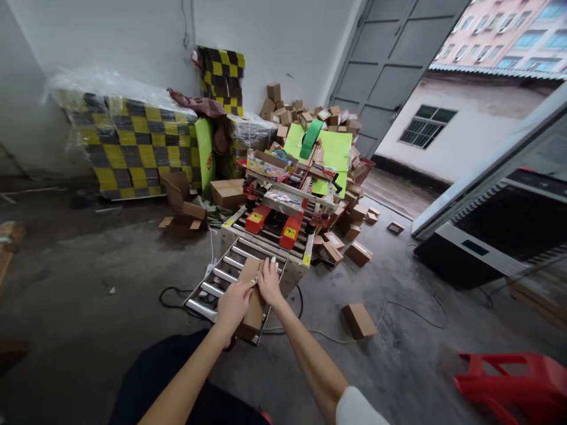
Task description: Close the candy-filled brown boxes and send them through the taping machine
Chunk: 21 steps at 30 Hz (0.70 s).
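Observation:
A long brown cardboard box (254,313) lies on the metal rollers (212,290) of a short conveyor in front of me. My left hand (234,304) rests on the box's left side, fingers curled against its top. On the right side of the top, my right hand (269,282) touches the box near its far end, its fingers bent. White coverings show on some fingertips. Past the far end of the rollers stands a machine with red guide parts (290,231) and a green tape roll (310,139).
Many small cartons (328,115) are piled behind and right of the machine. One carton (358,321) sits on the floor at right, near a cable. A red plastic stool (522,378) lies at lower right. An open carton (181,221) and yellow-black stacks (133,147) stand left.

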Available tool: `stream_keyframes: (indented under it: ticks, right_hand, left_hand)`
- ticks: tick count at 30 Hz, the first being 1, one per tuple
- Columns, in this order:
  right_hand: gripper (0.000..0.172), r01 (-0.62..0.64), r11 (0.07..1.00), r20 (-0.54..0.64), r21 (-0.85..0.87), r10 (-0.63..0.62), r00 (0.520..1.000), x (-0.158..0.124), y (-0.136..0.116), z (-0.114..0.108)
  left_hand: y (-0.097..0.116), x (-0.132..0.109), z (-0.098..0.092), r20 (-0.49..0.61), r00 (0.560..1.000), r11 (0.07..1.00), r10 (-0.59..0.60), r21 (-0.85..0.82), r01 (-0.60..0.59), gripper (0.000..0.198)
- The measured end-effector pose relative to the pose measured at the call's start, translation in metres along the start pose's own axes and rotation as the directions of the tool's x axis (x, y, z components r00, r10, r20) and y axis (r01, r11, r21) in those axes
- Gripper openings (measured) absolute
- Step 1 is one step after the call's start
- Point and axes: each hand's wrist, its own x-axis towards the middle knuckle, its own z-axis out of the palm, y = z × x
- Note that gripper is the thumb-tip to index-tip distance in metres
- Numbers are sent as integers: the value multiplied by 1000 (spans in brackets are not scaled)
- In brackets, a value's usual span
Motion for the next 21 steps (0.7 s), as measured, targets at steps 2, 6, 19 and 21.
stream_keyframes:
  ticks: [2,6,19,21]
  right_hand:
    - [70,32,998,-16,-59,-33,999,-23,-11,8]
    - [98,276,944,93,-182,-263,960,-86,-30,21]
    - [73,277,892,44,-357,-280,959,127,-7,-35]
    - [66,224,904,-13,-363,-245,969,166,-10,-48]
  left_hand:
    - [-12,7,-8,21,987,946,-160,-282,159,32]
    - [-31,5,-14,117,873,501,-473,-780,376,55]
    - [-52,-69,-43,-12,645,341,-764,-856,388,75]
    - [-54,-93,-63,-77,624,402,-777,-824,400,72]
